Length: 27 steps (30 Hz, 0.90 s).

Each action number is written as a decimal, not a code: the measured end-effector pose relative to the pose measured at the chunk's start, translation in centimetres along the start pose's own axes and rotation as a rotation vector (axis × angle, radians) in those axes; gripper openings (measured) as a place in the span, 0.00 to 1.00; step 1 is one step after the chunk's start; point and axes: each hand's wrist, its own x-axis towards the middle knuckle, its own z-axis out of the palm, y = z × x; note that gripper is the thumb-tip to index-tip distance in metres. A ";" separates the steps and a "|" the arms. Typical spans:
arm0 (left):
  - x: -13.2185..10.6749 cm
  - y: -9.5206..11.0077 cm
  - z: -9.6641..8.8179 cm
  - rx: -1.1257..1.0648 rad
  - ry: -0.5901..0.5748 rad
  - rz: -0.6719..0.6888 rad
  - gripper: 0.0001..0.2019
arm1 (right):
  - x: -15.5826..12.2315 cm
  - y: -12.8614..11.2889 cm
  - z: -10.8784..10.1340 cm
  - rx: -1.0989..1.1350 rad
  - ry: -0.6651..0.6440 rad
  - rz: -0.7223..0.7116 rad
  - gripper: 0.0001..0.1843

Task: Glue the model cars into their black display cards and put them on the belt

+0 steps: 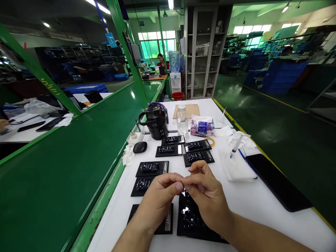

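Hands: The left hand and right hand met in front of the wearer, thumb and forefinger of each closed together, tip to tip; whether a small piece was pinched between them could not be told.
Near right base: This black base, bearing a shiny dark toy car, lay on the white table below the joined fingertips and toward the wearer; contact with the hands could not be made out.
Nearer hand: The right hand hung over this base and hid its right part; the left hand stood to its left.
Long axis: Partly hidden by the right hand, hence uncertain for the near right base. The near left base, partly covered by the left wrist, ran lengthwise from left to right.
Farther bases: Other bases with cars, such as the left middle base, lay beyond, long sides likewise left to right.
Right side: A syringe rested on a white pad, apart from the hands; a black phone lay nearer the table's right edge.
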 end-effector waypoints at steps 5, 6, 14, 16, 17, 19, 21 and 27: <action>-1.2 0.3 0.0 0.205 -0.027 0.214 0.12 | 0.1 -1.0 -0.3 0.238 -0.158 0.114 0.08; -1.4 0.3 0.0 0.293 -0.002 0.288 0.11 | 0.2 -1.2 -0.5 0.248 -0.198 0.127 0.10; -1.2 0.3 -0.5 1.132 0.186 0.914 0.08 | 1.0 -1.2 -1.7 -0.408 -0.232 -0.163 0.09; -1.1 0.3 -0.5 1.158 0.185 0.902 0.08 | 1.1 -1.3 -1.6 -0.410 -0.203 -0.112 0.05; -1.1 0.3 -0.5 1.165 0.185 0.899 0.07 | 1.1 -1.3 -1.6 -0.412 -0.197 -0.101 0.05; -1.2 0.3 -0.5 1.181 0.178 0.895 0.07 | 1.2 -1.3 -1.5 -0.406 -0.205 -0.096 0.04; -1.2 0.2 -0.5 1.193 0.163 0.885 0.07 | 1.3 -1.3 -1.4 -0.390 -0.217 -0.089 0.04; -1.1 0.1 -0.5 1.151 0.085 0.843 0.06 | 1.5 -1.4 -1.4 -0.357 -0.231 -0.024 0.06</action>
